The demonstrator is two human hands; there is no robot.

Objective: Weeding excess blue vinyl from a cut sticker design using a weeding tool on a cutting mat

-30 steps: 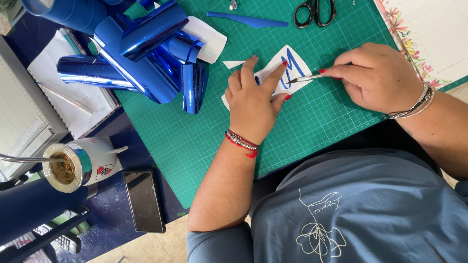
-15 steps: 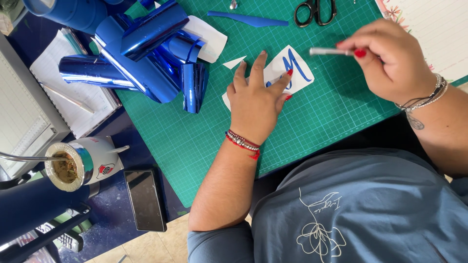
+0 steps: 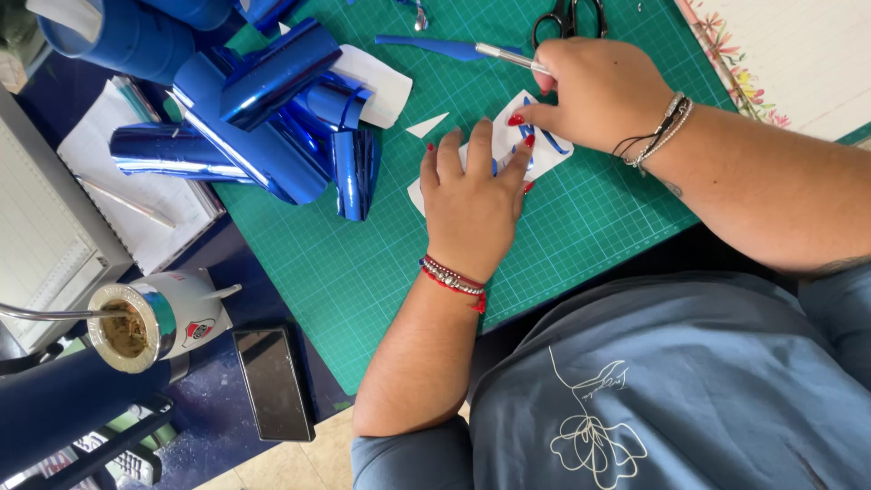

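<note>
Head view, taking the green mat as landmark: it covers the worktop so cutting does no harm beneath. Curled blue foil pieces crowd its upper left corner, near the work and likely to snag a sweeping arm. Off its left edge stand a metal-rimmed cup and a dark phone. Near the mat's top centre lies the white sheet bearing blue letters, pinned flat by the left hand, fingers spread, seemingly to stop it sliding. The right hand has its grip closed on a thin silver tool, pinching at the sheet. Scissors lie at the top edge.
</note>
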